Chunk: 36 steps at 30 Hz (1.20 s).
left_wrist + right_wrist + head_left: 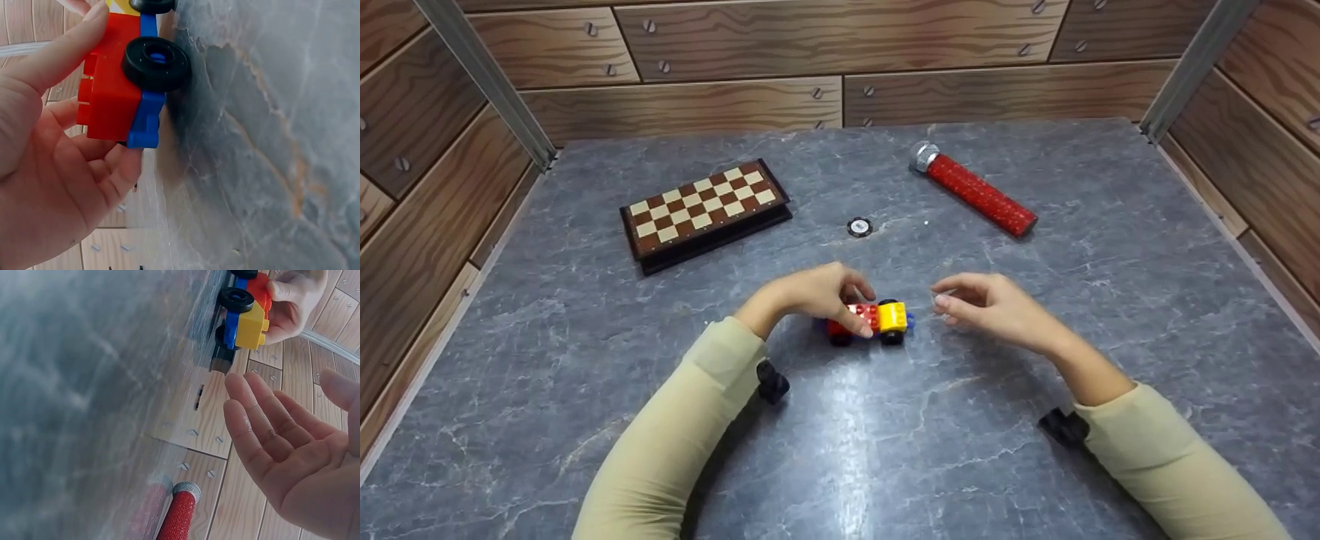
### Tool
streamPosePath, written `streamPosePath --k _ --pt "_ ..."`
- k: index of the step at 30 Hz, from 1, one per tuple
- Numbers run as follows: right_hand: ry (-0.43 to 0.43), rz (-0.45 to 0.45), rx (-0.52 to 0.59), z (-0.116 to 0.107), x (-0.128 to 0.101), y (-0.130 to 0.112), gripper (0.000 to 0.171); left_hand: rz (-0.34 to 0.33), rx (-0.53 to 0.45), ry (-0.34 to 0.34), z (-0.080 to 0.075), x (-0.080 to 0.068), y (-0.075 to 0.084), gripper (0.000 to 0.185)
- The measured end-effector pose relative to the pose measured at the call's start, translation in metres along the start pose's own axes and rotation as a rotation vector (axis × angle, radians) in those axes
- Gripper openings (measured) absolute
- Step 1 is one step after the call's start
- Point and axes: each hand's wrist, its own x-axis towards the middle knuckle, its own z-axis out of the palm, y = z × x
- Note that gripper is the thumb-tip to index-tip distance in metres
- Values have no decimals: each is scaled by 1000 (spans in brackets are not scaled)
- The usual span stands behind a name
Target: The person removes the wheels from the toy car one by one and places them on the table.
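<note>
A small toy car (870,321) of red and yellow bricks on a blue base with black wheels stands on the grey marble table (885,420). My left hand (817,294) grips its red end, thumb and fingers curled round the red brick (109,84). In the right wrist view the yellow brick (251,326) faces my right hand. My right hand (986,306) hovers just right of the car, fingers relaxed and holding nothing; its palm (292,455) is bare.
A folded chessboard box (705,212) lies at the back left. A red glittery tube with a silver cap (975,191) lies at the back right. A small black-and-white disc (859,226) sits between them. Wood-patterned walls (840,67) enclose the table.
</note>
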Motion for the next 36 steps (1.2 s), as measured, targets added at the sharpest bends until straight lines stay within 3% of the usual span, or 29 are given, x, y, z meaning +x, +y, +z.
streamPosePath --k 4,9,18,23,30,36 --pt "7 -1 -4 0 -1 1 47 -16 2 -3 3 -3 1 60" --pt "10 -10 7 -1 -3 2 46 11 -33 25 7 -8 1 63" --pt "0 -30 23 -4 -4 4 47 138 -117 242 9 -13 -4 56" --pt "-2 -34 17 -4 -3 3 47 170 -230 334 10 -15 -3 55" --pt "29 -75 30 -4 -1 -5 43 272 -386 473 11 -18 7 51" --pt "55 -134 75 -1 2 -11 37 273 -476 577 14 -22 19 51"
